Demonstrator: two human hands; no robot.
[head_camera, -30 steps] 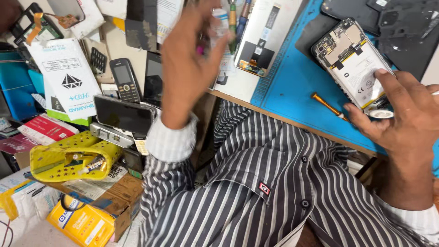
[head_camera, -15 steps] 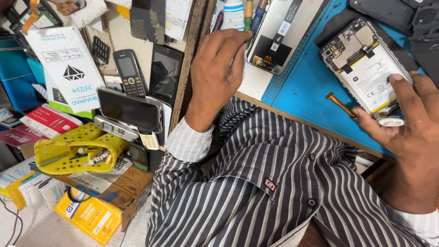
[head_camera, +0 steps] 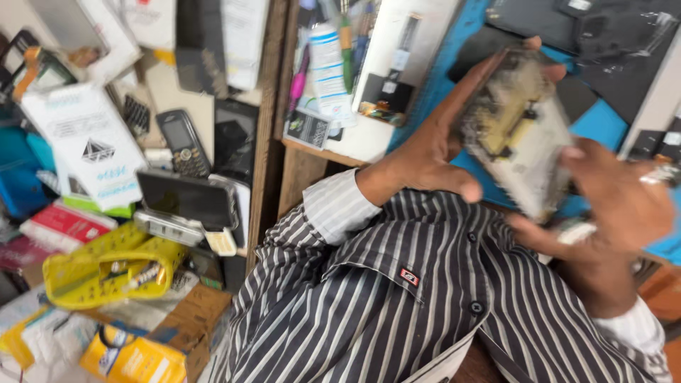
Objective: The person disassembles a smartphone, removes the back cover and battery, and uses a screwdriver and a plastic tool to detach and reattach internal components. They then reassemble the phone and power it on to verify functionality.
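Bare circuit side up, the opened phone (head_camera: 516, 135) sits loosely between both hands' fingers (head_camera: 454, 186) above the blue mat (head_camera: 603, 120); it could slip

Both hands (head_camera: 525, 170) around opened phone (head_camera: 516, 135)

Pens and bottle (head_camera: 333, 57) crowd the counter (head_camera: 369, 142) beyond the left hand (head_camera: 433, 152); blue mat (head_camera: 603, 120) ahead seems partly open, though blurred.
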